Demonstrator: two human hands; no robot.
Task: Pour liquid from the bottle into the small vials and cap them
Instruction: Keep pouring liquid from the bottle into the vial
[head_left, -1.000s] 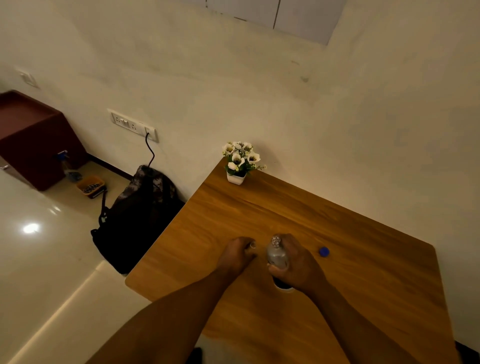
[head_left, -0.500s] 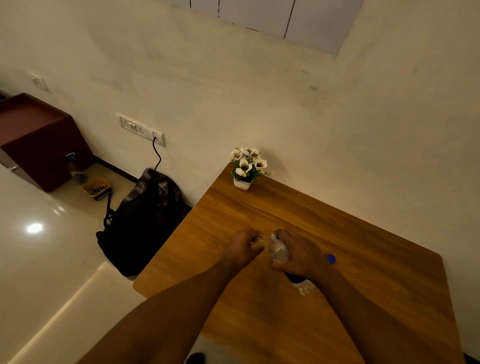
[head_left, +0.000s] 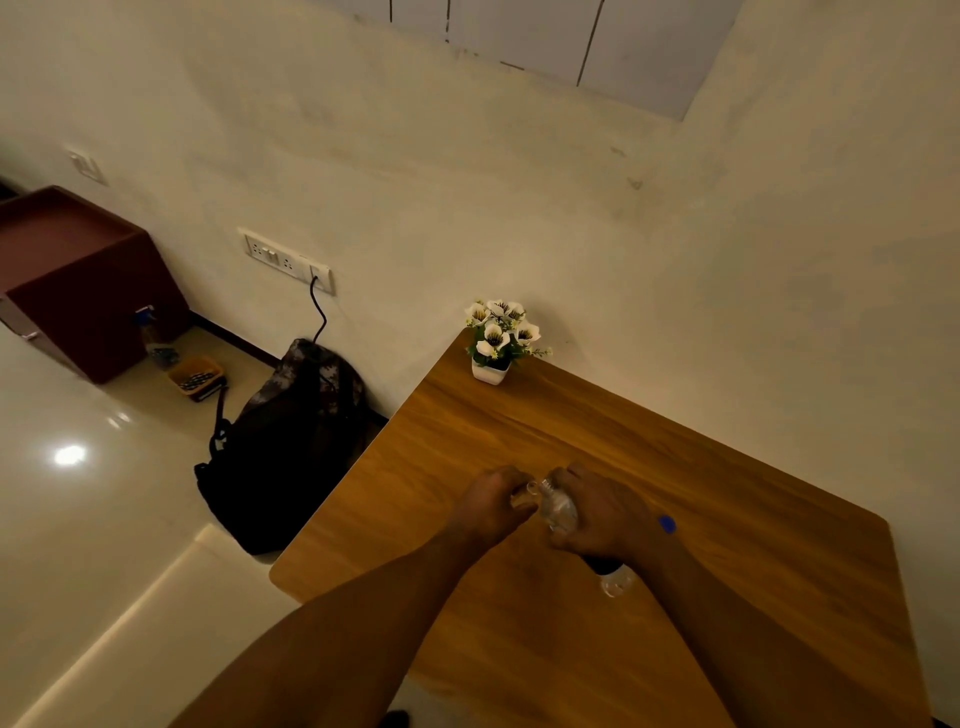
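Bottle (head_left: 558, 509) and vial (head_left: 521, 498) meet over the middle of the wooden table (head_left: 727, 597). Our right hand (head_left: 602, 514) wraps the clear plastic bottle around its middle and tips it toward the left, neck low, base sticking out behind the wrist. Our left hand (head_left: 493, 501) closes its fingers around 1 small vial, its mouth right at the bottle's neck; whether the 2 rims touch, we cannot tell.

The bottle looks light and thin-walled, so we judge it will flex under a hard squeeze and spurt — a mid-body hold with gentle pressure suits it. The vial seems small, rigid and probably slippery once wet; pinching it low on the body keeps fingers off the opening. How much liquid sits in either is too dim to read.

A blue cap (head_left: 667, 524) lies on the table just beside our right wrist — likely the bottle's. A potted flower (head_left: 498, 340) stands at the far corner.
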